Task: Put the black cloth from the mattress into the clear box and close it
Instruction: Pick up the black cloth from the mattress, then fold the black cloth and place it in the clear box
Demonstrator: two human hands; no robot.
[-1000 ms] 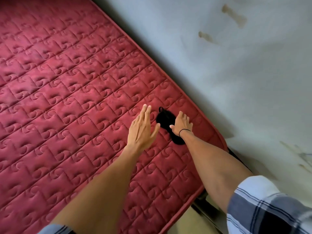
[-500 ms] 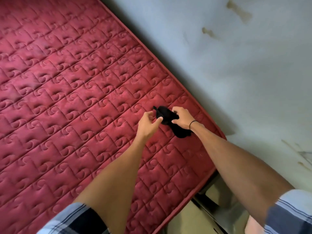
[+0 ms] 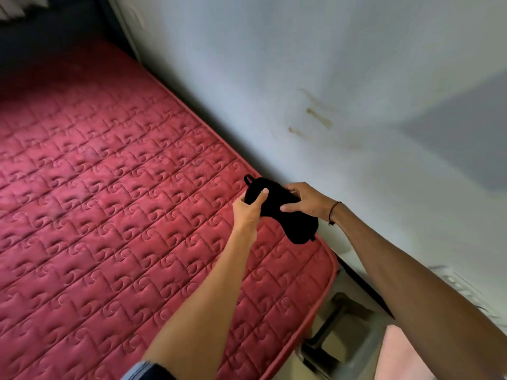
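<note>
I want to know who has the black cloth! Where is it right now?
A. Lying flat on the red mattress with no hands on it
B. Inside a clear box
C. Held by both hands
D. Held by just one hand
C: the left hand and the right hand each grip the black cloth, above the corner of the red mattress.
</note>
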